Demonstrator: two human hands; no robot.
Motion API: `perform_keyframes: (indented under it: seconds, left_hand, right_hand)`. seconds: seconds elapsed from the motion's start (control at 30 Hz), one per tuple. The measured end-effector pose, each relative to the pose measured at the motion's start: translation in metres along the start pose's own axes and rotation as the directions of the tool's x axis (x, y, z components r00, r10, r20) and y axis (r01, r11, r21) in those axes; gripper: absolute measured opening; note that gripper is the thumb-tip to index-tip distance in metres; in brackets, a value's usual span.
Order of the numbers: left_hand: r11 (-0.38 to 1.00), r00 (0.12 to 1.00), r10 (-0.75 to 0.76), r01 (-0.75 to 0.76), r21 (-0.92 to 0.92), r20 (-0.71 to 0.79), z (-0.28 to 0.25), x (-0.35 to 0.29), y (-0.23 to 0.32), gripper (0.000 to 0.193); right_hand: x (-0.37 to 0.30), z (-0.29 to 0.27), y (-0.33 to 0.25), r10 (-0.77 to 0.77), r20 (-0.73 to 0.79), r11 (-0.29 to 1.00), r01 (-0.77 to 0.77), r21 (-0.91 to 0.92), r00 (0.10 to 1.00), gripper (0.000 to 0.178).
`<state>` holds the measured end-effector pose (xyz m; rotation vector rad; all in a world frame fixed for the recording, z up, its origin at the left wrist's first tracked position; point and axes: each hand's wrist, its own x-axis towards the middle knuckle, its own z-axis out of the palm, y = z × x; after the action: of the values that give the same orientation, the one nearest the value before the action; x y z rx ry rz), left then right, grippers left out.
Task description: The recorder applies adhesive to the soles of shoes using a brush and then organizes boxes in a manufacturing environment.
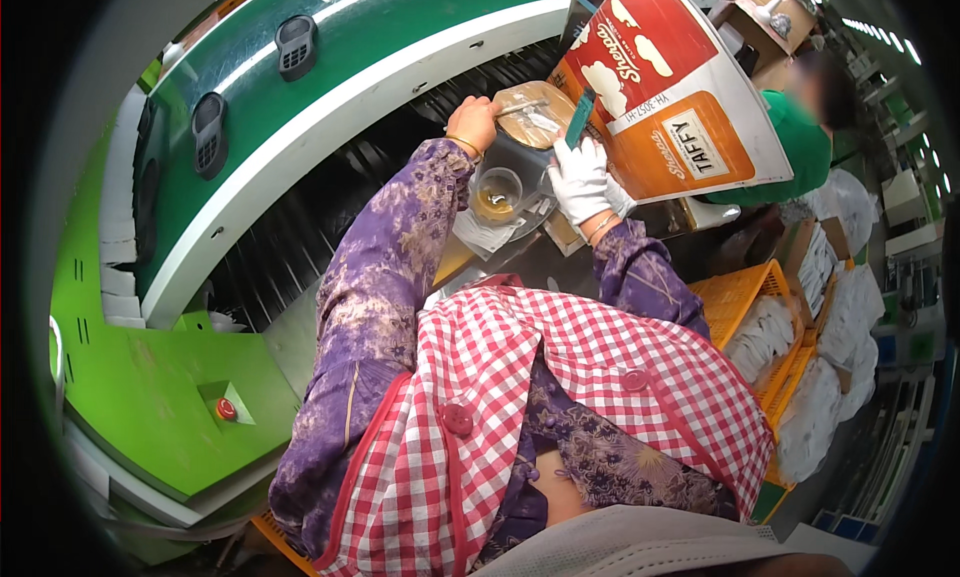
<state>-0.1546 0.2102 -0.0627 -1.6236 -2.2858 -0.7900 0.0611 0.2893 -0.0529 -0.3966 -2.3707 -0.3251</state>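
Observation:
Bare and closed, my left hand is at the left edge of a round tan-topped piece on the work table. A thin light stick runs from its fingertips across that piece; its far tip is too small to make out. My right hand, in a white glove, is closed around a narrow dark green strip, which stands up from the fingers. Between and below the hands is a clear plastic cup with a little yellowish stuff in it. Crumpled pale paper lies beside the cup.
A green conveyor belt with a white rim carries dark soles. Printed red and orange cardboard stands behind my right hand. Orange crates with white bundles are at the right. A person in green is beyond the cardboard.

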Motion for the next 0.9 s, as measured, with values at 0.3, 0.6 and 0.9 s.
perform_keyframes:
  seconds: [0.3,0.6,0.9]
  left_hand:
    - [0.931,0.954,-0.25,0.284,-0.23,0.165,-0.01,0.003,-0.002,0.022]
    - [0.81,0.797,-0.386,0.534,-0.243,0.465,-0.034,0.014,-0.013,0.021]
    - [0.99,0.986,0.041,-0.062,0.128,0.161,-0.042,-0.007,-0.011,0.015]
  right_hand:
    - [0.008,0.017,-0.003,-0.039,0.041,0.997,0.036,0.068,0.998,0.036]
    - [0.003,0.019,0.001,-0.032,-0.03,0.994,0.035,0.104,0.999,0.028]
    - [0.003,0.038,0.002,-0.03,-0.017,0.999,0.031,0.044,0.999,0.021]
